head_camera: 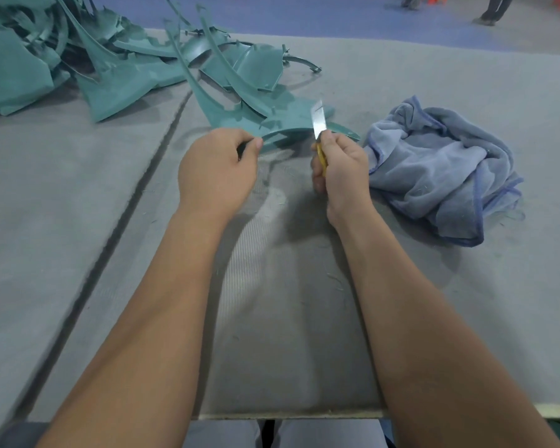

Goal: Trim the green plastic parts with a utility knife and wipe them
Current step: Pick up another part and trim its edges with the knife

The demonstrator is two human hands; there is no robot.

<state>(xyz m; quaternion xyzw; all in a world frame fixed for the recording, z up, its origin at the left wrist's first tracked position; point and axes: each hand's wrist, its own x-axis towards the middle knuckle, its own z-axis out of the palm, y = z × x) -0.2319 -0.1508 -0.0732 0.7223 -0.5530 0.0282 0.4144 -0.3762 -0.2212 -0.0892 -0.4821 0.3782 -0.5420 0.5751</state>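
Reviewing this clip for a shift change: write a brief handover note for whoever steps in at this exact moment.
Left hand pinches the near end of a curved green part. Right hand grips the yellow utility knife, blade out, pointing up beside that part. Pile of green parts lies far left on the grey table. Blue cloth sits crumpled to the right, untouched. Green shavings on the table suggest some trimming done. Left: trim this part, wipe it, then work through the pile.

Both forearms (162, 318) are bare, with no sleeves showing, and light grey trousers (320, 433) cover the lap.
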